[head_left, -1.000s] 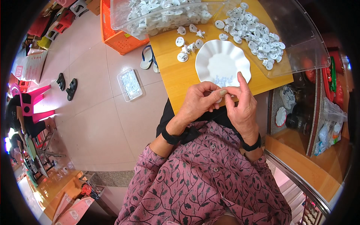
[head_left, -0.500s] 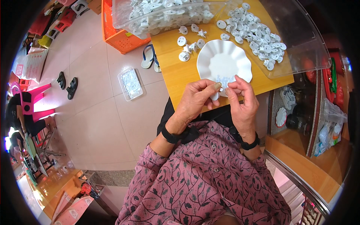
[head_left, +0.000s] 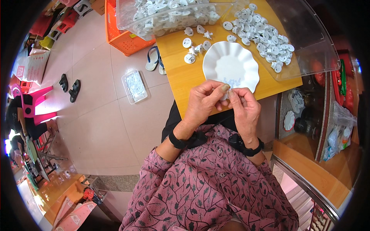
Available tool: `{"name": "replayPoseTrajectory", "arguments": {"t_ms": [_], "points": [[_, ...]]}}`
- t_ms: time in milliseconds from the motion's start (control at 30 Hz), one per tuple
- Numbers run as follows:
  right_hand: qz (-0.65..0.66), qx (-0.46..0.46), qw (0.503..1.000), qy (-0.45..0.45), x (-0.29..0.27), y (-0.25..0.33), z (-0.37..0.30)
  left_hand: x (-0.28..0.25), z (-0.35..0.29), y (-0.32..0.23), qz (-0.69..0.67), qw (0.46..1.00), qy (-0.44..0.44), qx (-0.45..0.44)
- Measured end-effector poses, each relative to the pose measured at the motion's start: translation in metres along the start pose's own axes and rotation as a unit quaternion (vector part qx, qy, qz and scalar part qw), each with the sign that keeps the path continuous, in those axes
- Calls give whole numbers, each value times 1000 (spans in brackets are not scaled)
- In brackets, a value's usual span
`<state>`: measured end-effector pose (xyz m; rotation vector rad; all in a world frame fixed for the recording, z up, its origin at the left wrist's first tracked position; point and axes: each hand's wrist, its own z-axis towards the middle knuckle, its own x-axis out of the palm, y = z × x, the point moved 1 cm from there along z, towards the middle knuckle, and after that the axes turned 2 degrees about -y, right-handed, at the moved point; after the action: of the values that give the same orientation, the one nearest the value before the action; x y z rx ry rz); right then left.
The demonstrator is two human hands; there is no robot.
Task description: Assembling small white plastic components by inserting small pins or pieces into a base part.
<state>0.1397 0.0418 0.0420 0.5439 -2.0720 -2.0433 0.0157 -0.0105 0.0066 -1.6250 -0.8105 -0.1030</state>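
Over the near edge of the yellow wooden table, my left hand (head_left: 203,101) is closed in a pinch on a small round white plastic piece (head_left: 224,97), mostly covered by the fingers. My right hand (head_left: 246,107) meets it, thumb and forefinger pressed together at the same piece; whatever the right fingertips pinch is hidden. Just beyond the hands lies a white plate with a wavy rim (head_left: 216,57), with several tiny pale bits (head_left: 233,82) near its closest side. A few loose white plastic pieces (head_left: 189,58) rest left of the plate.
A heap of white plastic pieces (head_left: 269,44) lies at the right beside a tilted clear lid (head_left: 316,50). A clear bin (head_left: 173,17) full of such pieces stands at the back, near an orange crate (head_left: 127,42). On the floor are a small clear tray (head_left: 135,86) and sandals (head_left: 74,91).
My right hand has come left and its fingers have closed in against my left fingertips. The left hand has hardly moved, still holding the white piece.
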Motion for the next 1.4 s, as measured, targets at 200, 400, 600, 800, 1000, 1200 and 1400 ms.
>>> {"name": "replayPoseTrajectory", "arguments": {"t_ms": [200, 400, 600, 800, 1000, 1200, 1400], "points": [[19, 14, 1000, 8, -1, -3, -1, 0, -1, 1, 24, 999, 1, 26], [34, -5, 999, -10, -4, -3, 1, -5, 1, 1, -63, 996, 54, -32], [33, -16, 999, -20, -13, -8, 4, -6, -2, -6, -67, 992, 87, -53], [-122, -218, 968, -12, -14, -5, 7, -6, -1, -2, -53, 995, 80, -39], [-136, -208, 969, -2, -12, 1, 5, -8, 0, 1, -6, 997, 77, -29], [-103, -187, 977, -10, -14, -1, 7, -7, -2, -4, 17, 992, 126, 14], [-113, -188, 976, -6, -15, 0, 9, -5, -3, -8, 1, 992, 129, 12]]}}
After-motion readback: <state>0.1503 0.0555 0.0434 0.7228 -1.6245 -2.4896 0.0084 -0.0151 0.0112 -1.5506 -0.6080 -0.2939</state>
